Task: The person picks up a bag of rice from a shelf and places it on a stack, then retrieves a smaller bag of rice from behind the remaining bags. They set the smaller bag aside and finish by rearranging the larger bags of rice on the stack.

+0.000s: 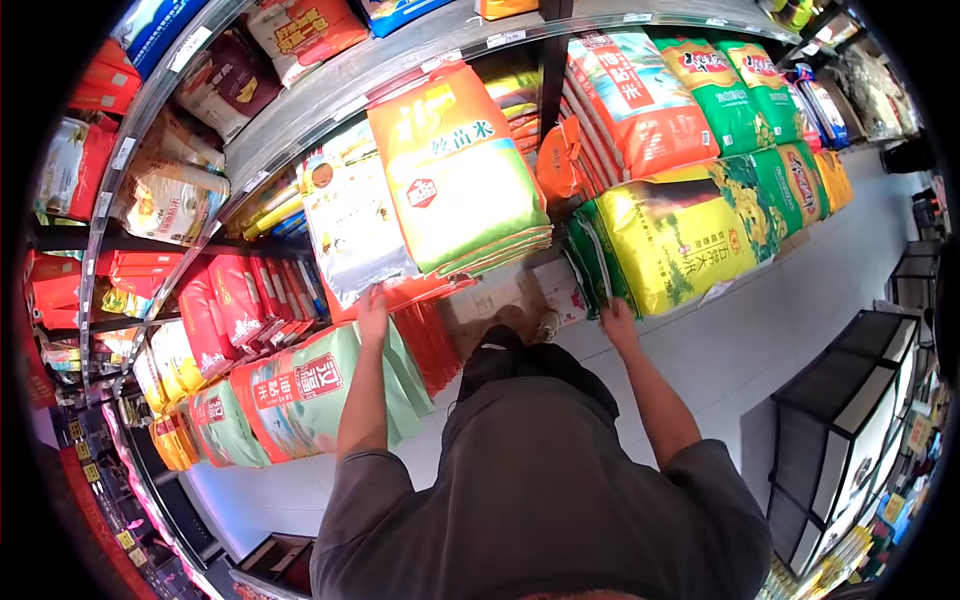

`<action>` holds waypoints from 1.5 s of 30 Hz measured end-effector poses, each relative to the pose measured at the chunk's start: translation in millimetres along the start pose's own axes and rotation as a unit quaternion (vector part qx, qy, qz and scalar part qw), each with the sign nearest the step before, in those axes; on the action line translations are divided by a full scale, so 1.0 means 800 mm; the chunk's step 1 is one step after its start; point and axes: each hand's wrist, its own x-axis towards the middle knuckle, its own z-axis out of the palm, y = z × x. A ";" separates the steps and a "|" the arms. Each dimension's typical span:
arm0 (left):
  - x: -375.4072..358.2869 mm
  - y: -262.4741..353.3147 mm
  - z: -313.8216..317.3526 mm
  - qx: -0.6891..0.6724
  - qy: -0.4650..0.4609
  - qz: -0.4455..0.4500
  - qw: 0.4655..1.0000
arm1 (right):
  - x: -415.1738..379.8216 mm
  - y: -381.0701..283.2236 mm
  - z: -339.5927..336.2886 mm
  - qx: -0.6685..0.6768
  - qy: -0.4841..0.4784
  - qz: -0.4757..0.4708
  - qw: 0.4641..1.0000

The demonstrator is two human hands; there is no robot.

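Observation:
My left hand (pixel 373 318) is at the lower edge of a white and grey rice bag (pixel 352 222), its fingers closed at the bag's corner. Beside that bag lies a red, yellow and green rice bag (pixel 455 180) on top of a stack. On the other side, my right hand (pixel 618 320) has its fingers closed at the seamed edge of a dark green bag (pixel 585 262). Against the green bag lies a yellow rice bag (pixel 680 235). Both hands' fingertips are partly hidden.
Pale green rice bags (pixel 310 385) stand in a row at the left, with a red bag (pixel 425 345) beside them. Shelves (pixel 290 110) hold more bags above. An orange bag (pixel 560 160) hangs between the stacks. A black-framed rack (pixel 845 420) stands on the floor at right.

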 end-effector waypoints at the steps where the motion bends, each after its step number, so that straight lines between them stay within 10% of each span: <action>1: 0.005 0.019 0.030 -0.050 -0.020 0.000 0.999 | 0.021 -0.061 0.000 0.018 -0.015 0.007 1.000; 6: -0.005 0.193 0.114 -0.307 -0.024 -0.179 0.934 | 0.125 -0.251 0.080 0.161 -0.008 -0.187 0.969; 11: 0.004 0.189 0.147 -0.171 0.082 -0.055 0.980 | 0.129 -0.356 0.111 0.003 -0.057 -0.149 0.987; 30: 0.058 0.280 0.131 -0.036 0.008 -0.179 0.983 | 0.176 -0.474 0.138 -0.056 -0.045 0.011 0.997; 45: 0.046 0.224 0.132 0.056 0.086 -0.008 0.995 | 0.164 -0.393 0.144 -0.199 0.078 -0.189 0.958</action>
